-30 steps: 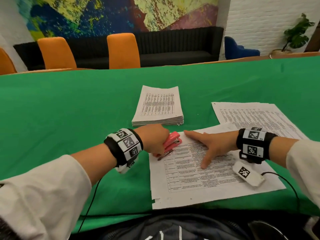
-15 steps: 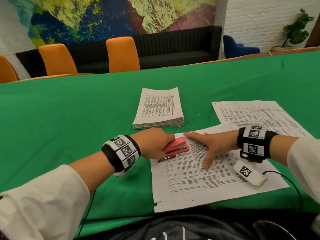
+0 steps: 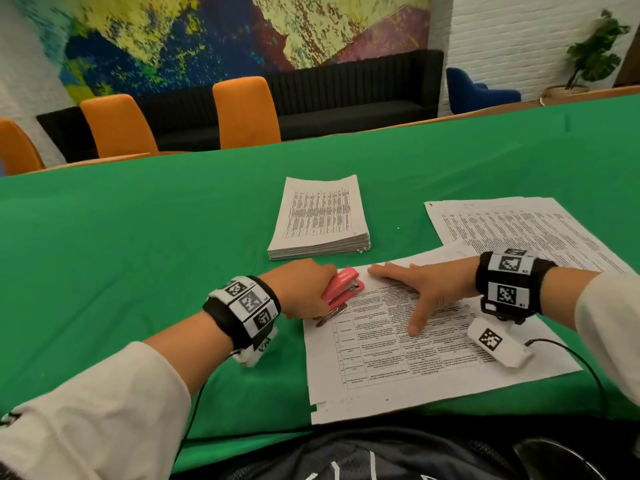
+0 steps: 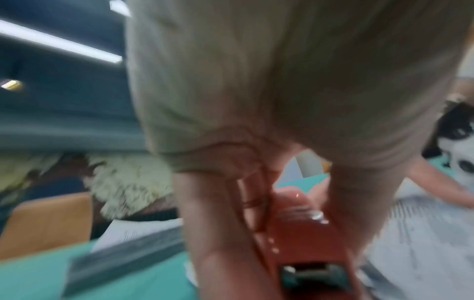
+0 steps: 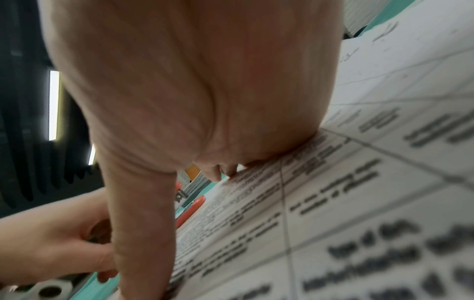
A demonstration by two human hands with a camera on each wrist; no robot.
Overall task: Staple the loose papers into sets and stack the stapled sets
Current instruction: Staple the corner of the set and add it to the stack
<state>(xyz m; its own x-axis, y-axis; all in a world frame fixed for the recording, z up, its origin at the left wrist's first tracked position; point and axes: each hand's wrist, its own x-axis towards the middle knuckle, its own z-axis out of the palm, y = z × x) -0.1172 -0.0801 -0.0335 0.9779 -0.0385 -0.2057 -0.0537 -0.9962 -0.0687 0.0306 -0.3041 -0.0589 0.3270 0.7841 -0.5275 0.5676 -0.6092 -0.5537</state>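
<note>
Pink stapler point(image 3: 341, 287) sits at the printed paper set's point(image 3: 415, 344) ten-o'clock corner; left hand point(image 3: 304, 292) clamps it, right hand point(image 3: 426, 289) presses flat, fingers spread.

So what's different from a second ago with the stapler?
The left hand still grips the pink stapler at the set's top-left corner; its top now stands raised off the metal base, where earlier it lay lower. The right hand stays flat on the papers. The stacked sets haven't moved.
</note>
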